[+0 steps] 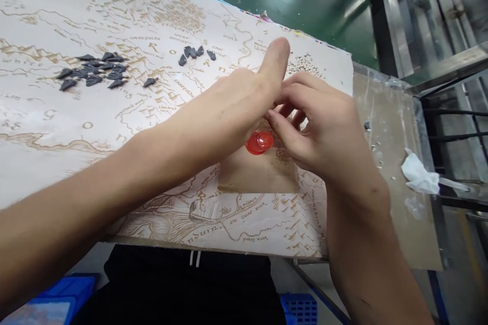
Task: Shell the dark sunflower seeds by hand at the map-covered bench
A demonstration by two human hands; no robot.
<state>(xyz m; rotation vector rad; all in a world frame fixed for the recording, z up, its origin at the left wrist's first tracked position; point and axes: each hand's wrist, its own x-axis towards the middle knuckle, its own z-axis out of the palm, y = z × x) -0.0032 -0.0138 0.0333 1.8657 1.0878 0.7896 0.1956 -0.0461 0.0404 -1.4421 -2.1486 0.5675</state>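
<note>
Red disc on map sheet, near sheet's front edge, half hidden beneath left hand and right hand. Fingers curled, tips pinched together; hold unclear. Open sheet leftward, dark pieces toward far edge.

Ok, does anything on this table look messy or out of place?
A crumpled white tissue lies at the right edge, with pale flecks scattered on the bare board beside it. On the map sheet, a plain rectangular patch breaks the print beside the red piece. One dark piece sits apart from its cluster.
</note>
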